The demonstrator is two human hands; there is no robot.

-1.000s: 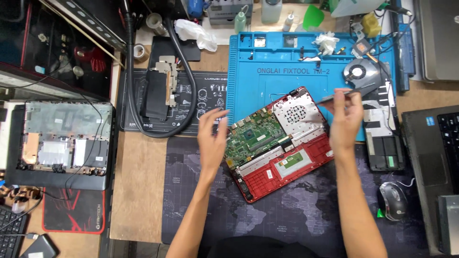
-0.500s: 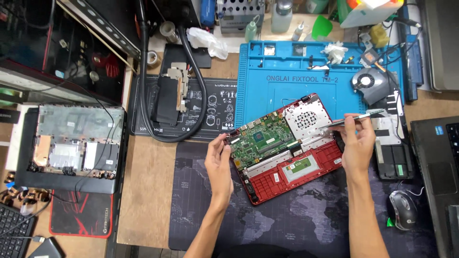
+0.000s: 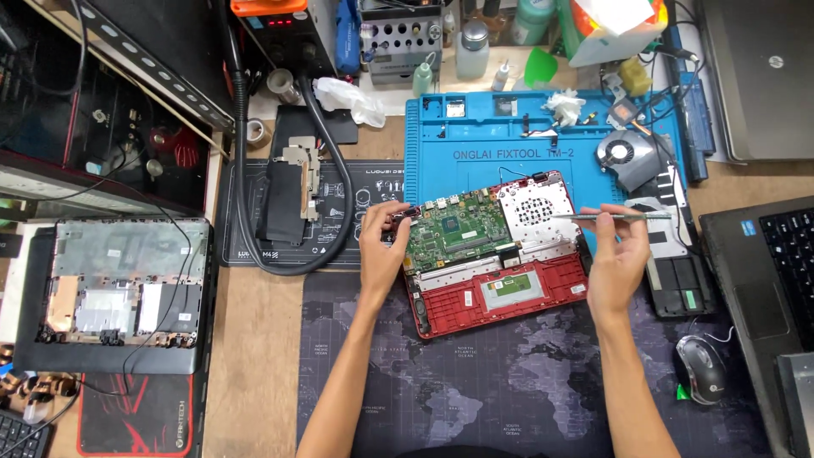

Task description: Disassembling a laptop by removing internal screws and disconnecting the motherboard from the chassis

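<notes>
From the head view, the left hand (image 3: 383, 246) pinches the left edge of the green motherboard (image 3: 458, 231) inside the opened red laptop shell (image 3: 500, 298), while the right hand (image 3: 617, 259), fingers curled, grips metal tweezers (image 3: 610, 216) just beside the board's right.

The dark desk mat (image 3: 509, 390) lay bare between the forearms, giving open passage toward the red laptop base (image 3: 500, 297). A black hose (image 3: 242, 195) and opened black laptop (image 3: 119, 293) crowded the left; a cooling fan (image 3: 627, 157), mouse (image 3: 700, 369) and cluttered blue repair mat (image 3: 475, 136) hemmed the right and far side.
</notes>
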